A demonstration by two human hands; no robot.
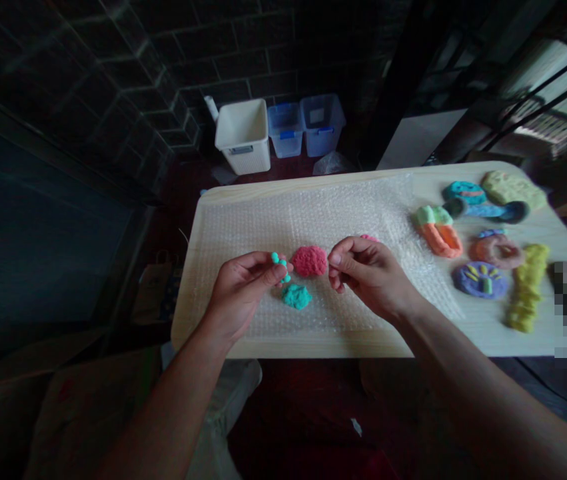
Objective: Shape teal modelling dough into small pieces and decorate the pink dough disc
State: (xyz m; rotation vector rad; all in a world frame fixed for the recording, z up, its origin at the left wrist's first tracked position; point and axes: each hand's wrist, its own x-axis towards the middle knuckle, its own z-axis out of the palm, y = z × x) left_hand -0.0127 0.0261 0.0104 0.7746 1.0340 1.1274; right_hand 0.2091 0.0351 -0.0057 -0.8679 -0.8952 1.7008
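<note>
One red lump (pixel 309 261) lies between the left hand (pixel 248 288) and right hand (pixel 366 275).

Pale wood-grained tabletop (pixel 388 345), smooth and matt, covered in part by clear, glossy, bubble-textured plastic wrap (pixel 253 233), rough-surfaced matt red clump (pixel 310 261), lumpy teal clump (pixel 296 297), translucent plastic bins (pixel 286 127) seen behind

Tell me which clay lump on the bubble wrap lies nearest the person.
The teal lump; the pinkish-red lump lies just beyond it, and the pink piece partly behind the right hand is farther off.
</note>
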